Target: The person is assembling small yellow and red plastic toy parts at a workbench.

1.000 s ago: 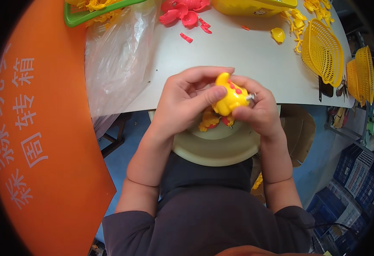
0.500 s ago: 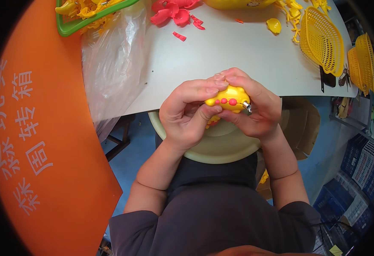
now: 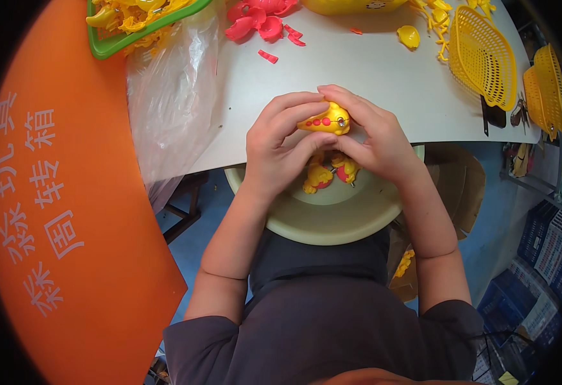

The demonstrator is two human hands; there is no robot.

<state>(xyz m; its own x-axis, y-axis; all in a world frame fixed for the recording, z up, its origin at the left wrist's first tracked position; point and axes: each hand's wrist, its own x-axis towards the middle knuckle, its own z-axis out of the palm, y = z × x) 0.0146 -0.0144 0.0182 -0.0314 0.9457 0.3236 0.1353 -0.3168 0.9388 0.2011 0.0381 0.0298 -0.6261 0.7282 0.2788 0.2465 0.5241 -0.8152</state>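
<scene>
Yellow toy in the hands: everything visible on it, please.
The yellow toy is small, rounded and glossy, apparently plastic. A row of red dots runs along it toward a shiny metal piece at its right end, facing the camera. It narrows toward the left. The left hand and right hand grip it from either side, fingers hiding parts of it. In the view, it appears just beyond the pale basin; its underside is hidden.
</scene>
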